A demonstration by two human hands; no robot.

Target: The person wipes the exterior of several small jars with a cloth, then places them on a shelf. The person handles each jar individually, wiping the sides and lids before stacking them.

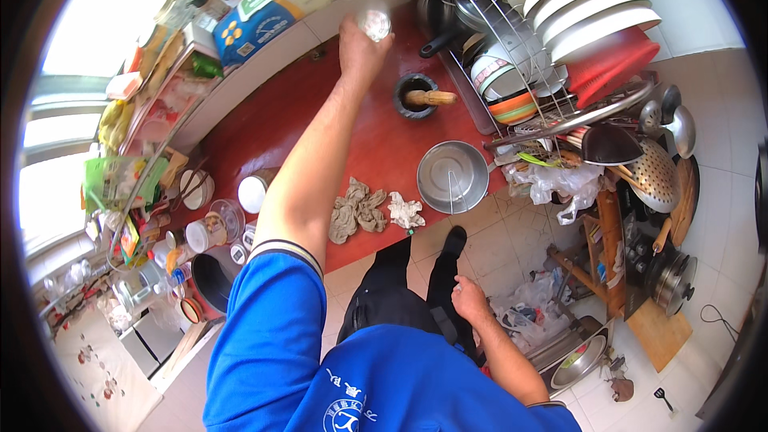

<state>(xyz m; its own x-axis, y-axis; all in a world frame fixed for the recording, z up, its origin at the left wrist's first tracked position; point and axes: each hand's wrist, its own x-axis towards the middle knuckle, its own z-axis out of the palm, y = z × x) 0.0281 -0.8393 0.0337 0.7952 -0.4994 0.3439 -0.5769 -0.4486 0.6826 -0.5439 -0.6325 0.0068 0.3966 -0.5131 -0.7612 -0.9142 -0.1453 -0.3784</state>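
Stretched out over the red countertop (288,90), my left hand (365,51) grips a small clear glass jar (375,23) near the tiled ledge. My right hand (469,298) hangs low beside my leg, its fingers curled; nothing shows in it. A dark stone mortar (413,109) stands on the counter with a wooden pestle (433,98) leaning in it. Close to the counter's front edge sits a metal pan (454,174) with thin metal tongs or a wire piece inside. Crumpled grey-brown cloths (357,210) and a white crumpled cloth or tissue (406,210) lie left of the pan.
A wire dish rack (540,102) at the right holds white plates, bowls and black pans. Packets and jars crowd the ledge (270,66). Several jars and a dark pot (214,283) stand at the left. Ladles and a perforated skimmer (655,177) hang at the right.
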